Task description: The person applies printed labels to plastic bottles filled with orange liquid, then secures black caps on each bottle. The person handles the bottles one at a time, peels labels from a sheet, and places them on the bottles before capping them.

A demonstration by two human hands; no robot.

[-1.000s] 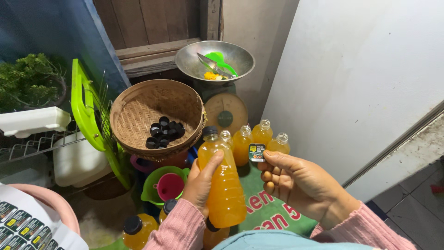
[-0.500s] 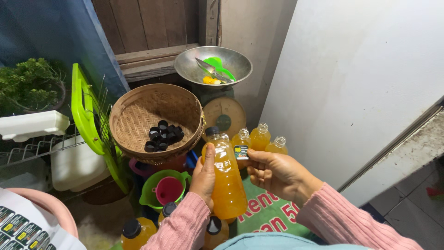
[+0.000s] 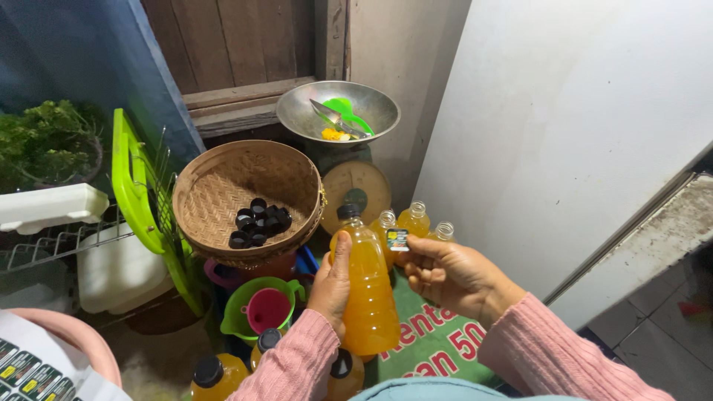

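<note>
Head view: a person in pink sleeves holds things low over a crowded floor corner.
Left hand (image 3: 330,278): fingers wrapped round a capped orange bottle (image 3: 368,297), held upright near the middle, thumb up along its side.
Right hand (image 3: 453,275): fingers pinch a small sticker label (image 3: 397,239) by its edge, just right of the bottle's shoulder; whether label and bottle touch, I cannot tell.
Uncapped bottles (image 3: 414,220): three with orange drink, standing just beyond the hands, by the white wall.
Woven basket (image 3: 215,200): tilted, far left of the held bottle, with black caps (image 3: 258,220) gathered in its bottom.
Metal bowl (image 3: 297,119): farther back on a kitchen scale (image 3: 356,186), with green and yellow bits inside.
Green funnel (image 3: 238,315): below the basket, a pink one nested inside it.
Capped bottles (image 3: 217,375): near, lower left, orange too.
Sticker sheet (image 3: 33,371): near left corner.
</note>
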